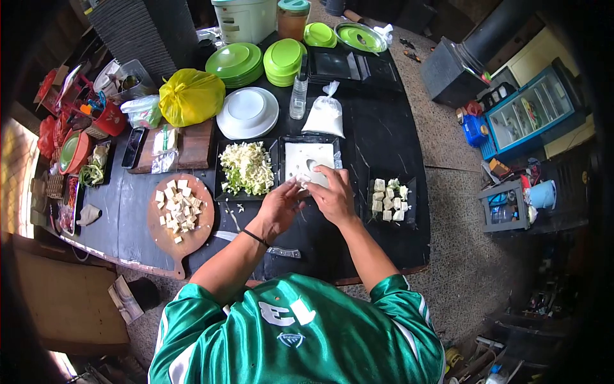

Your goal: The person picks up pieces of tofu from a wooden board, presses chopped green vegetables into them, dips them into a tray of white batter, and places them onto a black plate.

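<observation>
My left hand [279, 208] and my right hand [334, 195] meet over the near edge of a black square tray [339, 146] of white powder or batter [299, 152]. A small whitish piece [303, 184], which looks like a tofu cube, is pinched in my right fingertips. My left thumb and fingers close beside it; what they grip is hidden. Left of the tray, a black tray [219, 192] holds a heap of chopped vegetables [246, 168]. White tofu cubes [181, 206] lie on a round wooden board [158, 233]. More cubes, some with green bits [390, 200], sit on a black plate [412, 217] at right.
A knife [283, 252] lies near the table's front edge. Behind the trays stand a bag of white powder [325, 115], a clear bottle [298, 96], white plates [247, 109], green plates [234, 63] and a yellow bag [190, 97]. A wooden block [192, 144] is at left.
</observation>
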### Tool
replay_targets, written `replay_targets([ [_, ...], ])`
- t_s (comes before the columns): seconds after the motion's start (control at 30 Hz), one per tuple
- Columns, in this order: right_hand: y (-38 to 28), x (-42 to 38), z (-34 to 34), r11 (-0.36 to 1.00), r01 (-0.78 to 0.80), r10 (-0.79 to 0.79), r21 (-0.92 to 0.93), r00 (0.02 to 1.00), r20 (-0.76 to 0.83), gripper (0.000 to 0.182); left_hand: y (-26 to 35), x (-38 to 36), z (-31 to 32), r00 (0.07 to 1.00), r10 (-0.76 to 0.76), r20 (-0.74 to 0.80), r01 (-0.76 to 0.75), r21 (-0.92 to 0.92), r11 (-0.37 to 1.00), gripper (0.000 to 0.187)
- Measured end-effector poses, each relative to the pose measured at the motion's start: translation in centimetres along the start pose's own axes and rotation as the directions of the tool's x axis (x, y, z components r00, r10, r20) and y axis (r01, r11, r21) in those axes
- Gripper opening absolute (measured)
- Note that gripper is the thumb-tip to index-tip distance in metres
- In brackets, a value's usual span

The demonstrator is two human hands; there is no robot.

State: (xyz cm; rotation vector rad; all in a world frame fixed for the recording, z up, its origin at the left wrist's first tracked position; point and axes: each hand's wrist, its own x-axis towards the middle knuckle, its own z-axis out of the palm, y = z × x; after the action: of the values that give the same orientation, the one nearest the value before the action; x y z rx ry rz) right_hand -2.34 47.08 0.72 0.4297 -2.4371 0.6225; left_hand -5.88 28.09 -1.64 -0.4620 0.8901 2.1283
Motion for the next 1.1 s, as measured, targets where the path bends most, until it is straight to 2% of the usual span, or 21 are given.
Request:
replay_targets([
  [0.13,-0.5,0.7,0.2,0.999,0.038,-0.038,0.023,0.999,0.004,0.025,-0.1,-0.7,0.1,0.999,-0.008,-0.044,0.011,0.062,0.998,0.028],
  [0.37,-2.0,2.1,0.1,0.996,0.077,-0.080,0.046,0.995,0.057,0.022,0.5,-0.9,-2.5,0.990,0.065,-0.123,-0.060,0.042,0.997,0.023],
  [0.47,-2.3,3.5,-0.2,0.998,0.027,-0.029,0.056,0.999,0.044,0.019,2.0,-2.8,-3.2,0.983,0.112,-0.142,-0.112,0.009,0.994,0.024],
  [0.53,-2.1,4.2,-0.2,0.987,-0.140,0.137,0.076,0.990,0.040,0.015,3.0,-4.1,-4.6,0.967,0.161,-0.199,-0.171,-0.031,0.985,0.024],
  [0.57,-1.4,4.3,-0.1,0.974,-0.185,0.178,0.130,0.982,0.064,0.013,3.5,-4.6,-5.8,0.962,0.181,-0.206,-0.187,-0.011,0.982,0.024],
  [0.6,0.4,3.8,1.0,0.942,-0.212,0.203,0.260,0.977,0.063,0.014,4.3,-5.9,-6.4,0.957,0.230,-0.176,-0.232,0.008,0.973,0.025],
  [0.67,-0.8,3.7,1.8,0.915,-0.398,0.401,-0.071,0.915,0.041,0.022,5.0,-6.7,-9.6,0.938,0.251,-0.239,-0.263,-0.020,0.965,0.026],
  [0.7,-1.9,3.7,2.3,0.918,-0.391,0.395,-0.067,0.917,0.056,0.022,5.7,-8.1,-9.9,0.931,0.248,-0.268,-0.270,-0.047,0.962,0.026],
  [0.77,-4.3,4.4,3.7,0.822,-0.465,0.484,-0.329,0.875,-0.029,0.028,6.9,-10.6,-11.6,0.914,0.279,-0.296,-0.315,-0.079,0.946,0.025],
  [0.8,-5.3,4.9,4.6,0.827,-0.457,0.477,-0.329,0.879,-0.020,0.028,7.3,-11.5,-12.9,0.907,0.285,-0.309,-0.327,-0.091,0.941,0.025],
  [0.87,-7.3,5.7,6.6,0.931,-0.324,0.334,-0.170,0.942,0.036,0.030,7.8,-13.1,-15.3,0.892,0.300,-0.337,-0.364,-0.144,0.920,0.027],
  [0.9,-8.7,6.5,7.6,0.946,-0.284,0.303,-0.158,0.946,0.117,0.029,8.1,-13.8,-16.4,0.896,0.293,-0.335,-0.364,-0.171,0.916,0.027],
  [1.0,-11.0,7.9,11.4,0.983,-0.176,0.185,-0.056,0.926,0.329,0.027,8.9,-15.8,-19.3,0.902,0.290,-0.319,-0.365,-0.206,0.908,0.028],
  [1.03,-11.5,8.2,12.6,0.983,-0.176,0.186,-0.061,0.925,0.332,0.027,9.0,-16.4,-20.0,0.905,0.293,-0.308,-0.366,-0.215,0.905,0.029],
  [1.1,-12.1,9.1,14.8,0.996,-0.073,0.085,-0.046,0.913,0.400,0.027,9.5,-17.6,-20.9,0.904,0.279,-0.325,-0.355,-0.207,0.912,0.029],
])
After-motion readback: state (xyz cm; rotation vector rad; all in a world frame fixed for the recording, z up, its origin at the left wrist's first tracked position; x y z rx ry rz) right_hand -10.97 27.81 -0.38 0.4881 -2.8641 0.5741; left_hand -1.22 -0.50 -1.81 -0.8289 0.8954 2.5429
